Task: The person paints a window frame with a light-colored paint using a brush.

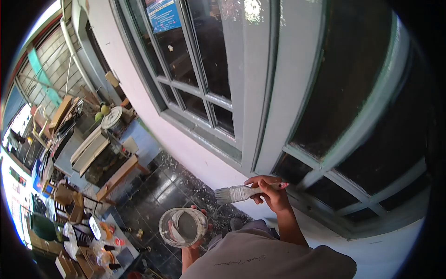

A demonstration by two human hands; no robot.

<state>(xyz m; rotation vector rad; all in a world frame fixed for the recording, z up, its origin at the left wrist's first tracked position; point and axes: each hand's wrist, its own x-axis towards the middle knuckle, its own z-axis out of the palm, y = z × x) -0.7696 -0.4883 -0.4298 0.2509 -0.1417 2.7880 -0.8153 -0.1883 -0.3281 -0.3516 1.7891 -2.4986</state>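
Note:
In the head view my right hand (271,193) is closed round the handle of a paintbrush (239,193). Its bristles point left and are coated with grey paint, and the handle has a reddish end. Lower and to the left, my left hand (203,227) grips a clear plastic tub (183,227) from beneath and the side. Grey paint lies inside the tub, with smears on its wall; part of the hand is hidden behind it. The brush is apart from the tub, to its upper right. Close beyond my right hand is a grey-painted window frame (297,153).
Another grey window (200,88) with small panes is set in the pale wall (186,139). Dark floor tiles (160,195) are spattered with white. At left stand a wooden bench (118,179), a chair (69,202), and a table (127,258) crowded with items.

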